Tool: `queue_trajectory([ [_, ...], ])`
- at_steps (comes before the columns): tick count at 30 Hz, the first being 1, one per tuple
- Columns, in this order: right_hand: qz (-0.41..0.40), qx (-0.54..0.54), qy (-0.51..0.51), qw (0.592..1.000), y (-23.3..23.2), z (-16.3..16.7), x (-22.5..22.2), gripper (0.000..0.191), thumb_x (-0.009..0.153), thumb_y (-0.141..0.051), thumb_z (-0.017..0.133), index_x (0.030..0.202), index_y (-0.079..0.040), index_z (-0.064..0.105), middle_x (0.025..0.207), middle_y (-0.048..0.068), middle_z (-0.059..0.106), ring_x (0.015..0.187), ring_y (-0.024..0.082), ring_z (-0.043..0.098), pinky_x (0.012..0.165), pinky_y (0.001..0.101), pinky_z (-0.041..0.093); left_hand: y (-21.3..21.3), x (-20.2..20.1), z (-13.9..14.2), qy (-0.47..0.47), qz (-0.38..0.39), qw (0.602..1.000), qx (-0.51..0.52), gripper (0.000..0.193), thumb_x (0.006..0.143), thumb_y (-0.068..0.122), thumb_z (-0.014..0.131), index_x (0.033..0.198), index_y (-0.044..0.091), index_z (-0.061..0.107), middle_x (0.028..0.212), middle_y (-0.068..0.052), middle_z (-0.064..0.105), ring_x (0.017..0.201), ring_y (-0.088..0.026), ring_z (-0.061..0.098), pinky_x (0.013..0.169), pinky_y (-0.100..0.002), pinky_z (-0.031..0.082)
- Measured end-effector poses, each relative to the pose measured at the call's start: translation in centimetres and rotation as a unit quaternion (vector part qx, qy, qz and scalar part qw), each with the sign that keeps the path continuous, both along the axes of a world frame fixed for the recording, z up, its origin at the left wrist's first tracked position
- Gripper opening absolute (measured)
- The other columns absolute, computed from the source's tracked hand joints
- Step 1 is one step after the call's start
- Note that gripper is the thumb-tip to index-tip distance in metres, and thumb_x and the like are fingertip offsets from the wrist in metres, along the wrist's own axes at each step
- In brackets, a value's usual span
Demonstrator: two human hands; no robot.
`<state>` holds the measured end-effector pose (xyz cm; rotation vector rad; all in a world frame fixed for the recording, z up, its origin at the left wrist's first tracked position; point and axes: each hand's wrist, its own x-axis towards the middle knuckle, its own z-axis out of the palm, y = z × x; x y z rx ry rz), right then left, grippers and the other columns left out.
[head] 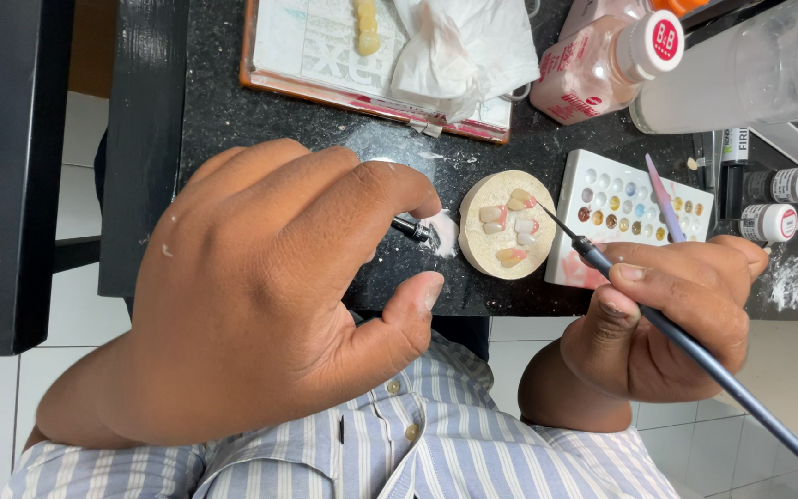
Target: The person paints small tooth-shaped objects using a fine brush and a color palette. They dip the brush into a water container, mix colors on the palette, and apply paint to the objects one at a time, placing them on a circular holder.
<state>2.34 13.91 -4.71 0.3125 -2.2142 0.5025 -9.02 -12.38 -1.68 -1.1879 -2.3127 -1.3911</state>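
While my right hand (671,314) pinches fine brush (695,351), tip over round plaster disc (501,226) near worktop (233,102) front edge, left hand (270,296) grip half-open, fingertips on small dark tool (411,227).

Single head view, looking steeply down, close

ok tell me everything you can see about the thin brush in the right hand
The thin brush has a long dark handle, a darker ferrule and a fine pointed tip. The right hand pinches it near the ferrule. It slants from lower right up to the left, with its tip over the round beige pad that carries small tooth-shaped pieces.
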Motion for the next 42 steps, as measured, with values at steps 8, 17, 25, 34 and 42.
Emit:
queue_trajectory([
  [8, 0.024, -0.049, 0.099, 0.994, 0.2, -0.3, -0.6, 0.026, 0.108, -0.028, 0.07, 0.105, -0.008, 0.054, 0.076, 0.006, 0.064, 0.073, 0.014, 0.052, 0.079, 0.0289, 0.033, -0.1, 0.2, 0.1, -0.006, 0.005, 1.0, 0.0, 0.03, 0.076, 0.024, 0.079, 0.098, 0.006, 0.069, 0.067, -0.005, 0.057, 0.064, -0.023, 0.056, 0.061, -0.041, 0.043],
  [17, 0.069, -0.136, 0.096, 0.984, 5.1, -0.6, 1.5, 0.026, 0.103, -0.026, 0.069, 0.097, -0.007, 0.052, 0.066, 0.006, 0.055, 0.056, 0.012, 0.048, 0.069, 0.0262, 0.033, 0.3, 0.1, 0.6, -0.014, -0.003, 1.0, -0.028, 0.031, 0.076, 0.023, 0.079, 0.099, 0.006, 0.07, 0.064, -0.003, 0.055, 0.061, -0.021, 0.055, 0.059, -0.039, 0.04],
  [25, 0.05, -0.16, 0.065, 0.984, 4.0, -1.2, 1.6, 0.021, 0.103, -0.021, 0.069, 0.098, -0.007, 0.054, 0.069, 0.007, 0.059, 0.059, 0.012, 0.051, 0.077, 0.0279, 0.033, 0.5, 0.2, 0.4, -0.015, -0.002, 0.999, -0.032, 0.031, 0.077, 0.023, 0.079, 0.1, 0.005, 0.07, 0.064, -0.002, 0.055, 0.059, -0.019, 0.055, 0.059, -0.037, 0.041],
  [34, 0.049, -0.15, 0.062, 0.986, 4.0, -1.3, 1.5, 0.025, 0.104, -0.026, 0.071, 0.099, -0.008, 0.054, 0.069, 0.006, 0.061, 0.061, 0.012, 0.053, 0.081, 0.0281, 0.033, 0.6, 0.2, 0.4, -0.014, 0.003, 0.999, -0.04, 0.031, 0.076, 0.024, 0.08, 0.099, 0.006, 0.071, 0.063, -0.002, 0.054, 0.059, -0.018, 0.054, 0.059, -0.037, 0.041],
  [42, 0.054, -0.138, 0.096, 0.984, 1.4, 0.3, 0.4, 0.028, 0.103, -0.033, 0.068, 0.096, -0.009, 0.053, 0.066, 0.004, 0.058, 0.059, 0.011, 0.051, 0.072, 0.0266, 0.034, 0.4, 0.2, 0.4, -0.017, 0.001, 0.999, -0.034, 0.031, 0.076, 0.026, 0.08, 0.099, 0.007, 0.071, 0.063, -0.002, 0.054, 0.059, -0.019, 0.054, 0.057, -0.038, 0.04],
])
